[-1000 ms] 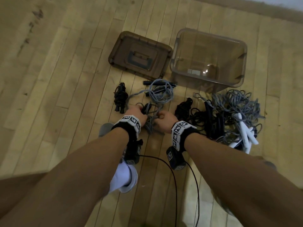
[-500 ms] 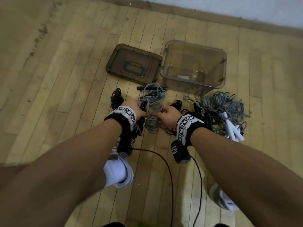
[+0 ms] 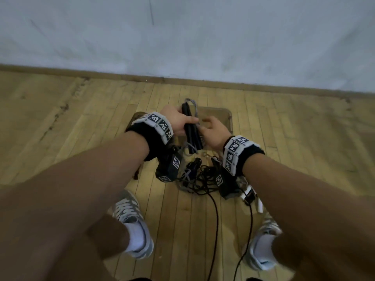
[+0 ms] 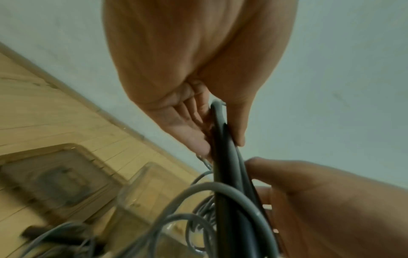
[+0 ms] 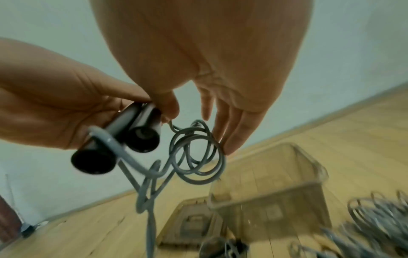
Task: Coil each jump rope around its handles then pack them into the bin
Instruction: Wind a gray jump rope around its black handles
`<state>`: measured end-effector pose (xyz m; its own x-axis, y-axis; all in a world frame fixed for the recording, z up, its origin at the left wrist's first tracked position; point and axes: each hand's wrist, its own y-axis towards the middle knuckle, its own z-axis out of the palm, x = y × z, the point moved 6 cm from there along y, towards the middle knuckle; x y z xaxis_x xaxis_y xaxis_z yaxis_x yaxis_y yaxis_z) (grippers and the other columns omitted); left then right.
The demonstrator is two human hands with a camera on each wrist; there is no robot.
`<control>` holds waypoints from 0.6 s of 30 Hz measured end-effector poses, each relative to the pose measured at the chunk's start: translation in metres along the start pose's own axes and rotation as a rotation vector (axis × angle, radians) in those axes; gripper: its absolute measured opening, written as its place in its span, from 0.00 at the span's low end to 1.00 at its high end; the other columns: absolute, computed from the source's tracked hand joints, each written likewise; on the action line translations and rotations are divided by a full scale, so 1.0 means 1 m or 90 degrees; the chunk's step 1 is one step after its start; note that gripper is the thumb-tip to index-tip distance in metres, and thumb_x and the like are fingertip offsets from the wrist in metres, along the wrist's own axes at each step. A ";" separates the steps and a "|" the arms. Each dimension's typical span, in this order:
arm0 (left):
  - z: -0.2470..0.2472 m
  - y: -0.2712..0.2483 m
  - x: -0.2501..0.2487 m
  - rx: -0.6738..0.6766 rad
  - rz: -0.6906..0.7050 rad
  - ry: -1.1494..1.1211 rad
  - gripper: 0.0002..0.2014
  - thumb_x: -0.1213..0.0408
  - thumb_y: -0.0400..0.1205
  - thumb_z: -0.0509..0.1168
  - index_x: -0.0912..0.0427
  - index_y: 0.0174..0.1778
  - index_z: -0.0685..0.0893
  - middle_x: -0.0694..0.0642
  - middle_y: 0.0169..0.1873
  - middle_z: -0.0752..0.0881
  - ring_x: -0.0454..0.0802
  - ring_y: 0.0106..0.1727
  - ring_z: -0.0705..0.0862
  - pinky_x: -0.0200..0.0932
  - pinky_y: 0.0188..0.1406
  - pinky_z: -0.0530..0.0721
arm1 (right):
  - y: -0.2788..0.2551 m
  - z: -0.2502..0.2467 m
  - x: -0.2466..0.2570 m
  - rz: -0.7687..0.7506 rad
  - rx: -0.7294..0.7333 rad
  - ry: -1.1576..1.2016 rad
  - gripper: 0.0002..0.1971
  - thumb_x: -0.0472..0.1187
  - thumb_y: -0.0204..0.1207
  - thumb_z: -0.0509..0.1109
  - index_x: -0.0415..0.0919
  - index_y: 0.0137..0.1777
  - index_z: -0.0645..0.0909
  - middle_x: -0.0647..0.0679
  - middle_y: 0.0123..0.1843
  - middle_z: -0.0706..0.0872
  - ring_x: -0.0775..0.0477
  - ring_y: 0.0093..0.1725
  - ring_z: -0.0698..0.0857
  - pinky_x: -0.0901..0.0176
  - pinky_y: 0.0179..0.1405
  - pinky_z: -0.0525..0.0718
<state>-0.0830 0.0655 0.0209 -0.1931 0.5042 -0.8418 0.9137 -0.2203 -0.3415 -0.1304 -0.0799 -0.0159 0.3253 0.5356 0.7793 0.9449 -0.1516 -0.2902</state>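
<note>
Arms hide most of the bin (image 3: 228, 118); floor ropes (image 5: 375, 218) blurred.

Bare room: plank floor (image 3: 81, 128), plain wall (image 3: 182, 37), baseboard (image 3: 60, 73).

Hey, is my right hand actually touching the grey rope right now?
Touching. In the right wrist view the right hand's fingertips rest against the grey rope loops beside the black handles the left hand grips.

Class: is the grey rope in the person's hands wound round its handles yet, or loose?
Loose: the grey rope dangles in open loops beside the two black handles.
</note>
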 end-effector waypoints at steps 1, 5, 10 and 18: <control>-0.002 -0.003 -0.017 -0.007 0.020 -0.030 0.11 0.63 0.78 0.80 0.63 0.51 0.87 0.59 0.43 0.92 0.48 0.36 0.92 0.37 0.30 0.88 | -0.003 -0.016 0.011 -0.017 -0.035 0.004 0.25 0.51 0.86 0.67 0.43 0.79 0.70 0.43 0.57 0.85 0.43 0.53 0.86 0.50 0.52 0.85; -0.009 -0.018 -0.082 -0.035 0.113 -0.100 0.14 0.66 0.78 0.79 0.67 0.56 0.86 0.58 0.44 0.91 0.49 0.41 0.92 0.37 0.33 0.90 | -0.021 -0.083 0.060 -0.138 -0.205 -0.060 0.12 0.51 0.82 0.69 0.47 0.59 0.75 0.44 0.55 0.83 0.41 0.53 0.85 0.51 0.49 0.83; -0.011 -0.026 -0.128 -0.073 0.199 -0.198 0.15 0.66 0.78 0.80 0.68 0.55 0.86 0.65 0.46 0.92 0.59 0.47 0.94 0.55 0.47 0.94 | -0.045 -0.118 0.097 -0.187 -0.150 -0.036 0.14 0.56 0.83 0.66 0.45 0.55 0.79 0.49 0.47 0.91 0.45 0.48 0.90 0.45 0.52 0.87; 0.008 -0.017 -0.138 -0.116 0.262 -0.161 0.23 0.43 0.69 0.79 0.60 0.45 0.88 0.55 0.40 0.94 0.54 0.44 0.94 0.60 0.49 0.92 | -0.054 -0.125 0.085 -0.199 -0.040 0.175 0.17 0.44 0.87 0.68 0.39 0.69 0.68 0.41 0.49 0.90 0.48 0.38 0.90 0.46 0.44 0.94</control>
<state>-0.0750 -0.0067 0.1395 0.1362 0.1835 -0.9735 0.9752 -0.1977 0.0992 -0.1496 -0.1297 0.1351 0.0123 0.3238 0.9460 0.9973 -0.0719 0.0117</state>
